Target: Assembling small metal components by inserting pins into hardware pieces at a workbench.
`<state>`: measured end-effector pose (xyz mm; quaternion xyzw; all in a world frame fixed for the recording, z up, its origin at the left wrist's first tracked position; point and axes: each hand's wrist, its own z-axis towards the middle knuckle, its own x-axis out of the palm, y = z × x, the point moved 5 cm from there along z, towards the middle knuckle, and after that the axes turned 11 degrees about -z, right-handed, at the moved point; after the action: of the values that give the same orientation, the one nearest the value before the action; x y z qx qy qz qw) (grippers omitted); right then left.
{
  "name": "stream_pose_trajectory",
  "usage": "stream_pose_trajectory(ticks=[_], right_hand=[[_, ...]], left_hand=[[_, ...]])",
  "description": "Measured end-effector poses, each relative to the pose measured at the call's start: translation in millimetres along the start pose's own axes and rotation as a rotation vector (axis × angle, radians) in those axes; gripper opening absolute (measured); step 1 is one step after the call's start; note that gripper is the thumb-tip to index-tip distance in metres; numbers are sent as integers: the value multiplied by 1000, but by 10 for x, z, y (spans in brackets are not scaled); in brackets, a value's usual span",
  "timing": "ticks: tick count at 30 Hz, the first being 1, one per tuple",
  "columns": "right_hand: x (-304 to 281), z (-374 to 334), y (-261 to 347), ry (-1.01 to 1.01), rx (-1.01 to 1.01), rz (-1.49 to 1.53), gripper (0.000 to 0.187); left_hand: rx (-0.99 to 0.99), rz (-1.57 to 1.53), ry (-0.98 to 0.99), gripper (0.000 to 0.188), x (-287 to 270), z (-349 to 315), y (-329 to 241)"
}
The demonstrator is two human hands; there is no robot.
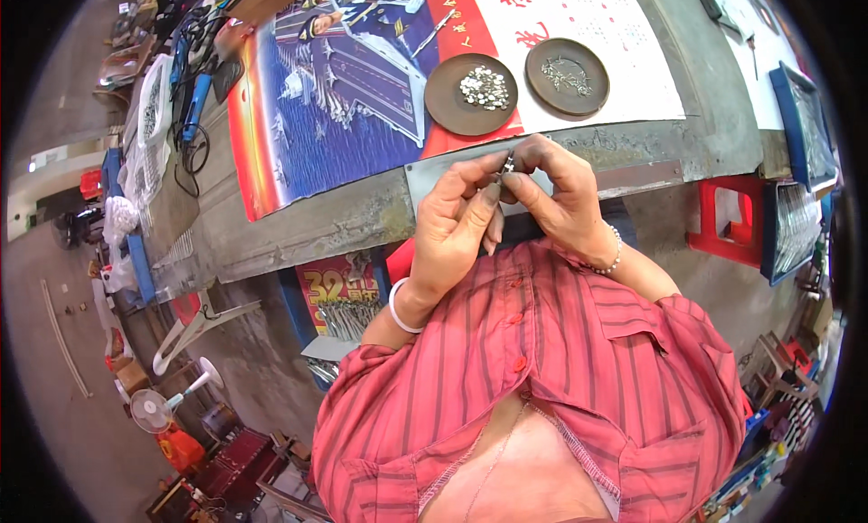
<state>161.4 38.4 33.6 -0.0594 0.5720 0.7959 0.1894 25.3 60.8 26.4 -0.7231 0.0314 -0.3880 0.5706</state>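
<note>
My left hand (458,217) and my right hand (558,190) meet in front of my chest, at the near edge of the workbench. Pinched between the fingertips of both is a small shiny metal piece (508,164); its exact kind is too small to make out. Beyond my hands, a round brown dish (443,107) holds a pile of small white and silvery pieces (485,88). Right of it, a second brown dish (589,103) has thin, dark metal bits (567,76) scattered in it.
A large printed poster (334,143) covers much of the workbench (316,229). Blue-handled tools (195,103) and a black cable lie at the left. Blue trays (805,125) and a red stool (728,220) are at the right. A pack of metal pieces (348,320) sits below the bench edge.
</note>
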Motion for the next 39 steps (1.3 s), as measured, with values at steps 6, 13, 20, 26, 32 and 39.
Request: stream_pose_trajectory(ticks=[6, 13, 20, 26, 32, 39], right_hand=[[83, 67, 134, -97, -113, -106, 8], [129, 257, 269, -138, -387, -202, 14], [218, 263, 267, -190, -465, -378, 13], [271, 182, -63, -15, 355, 471, 21], [214, 286, 247, -173, -323, -266, 13], [321, 159, 55, -29, 162, 34, 20]], left_hand=[[134, -21, -81, 31, -8, -65, 121], [447, -39, -189, 31, 88, -75, 151], [431, 37, -216, 28, 4, -97, 206], [432, 7, -233, 27, 50, -75, 158], [486, 7, -255, 26, 8, -85, 109], [396, -38, -301, 27, -25, -115, 167]])
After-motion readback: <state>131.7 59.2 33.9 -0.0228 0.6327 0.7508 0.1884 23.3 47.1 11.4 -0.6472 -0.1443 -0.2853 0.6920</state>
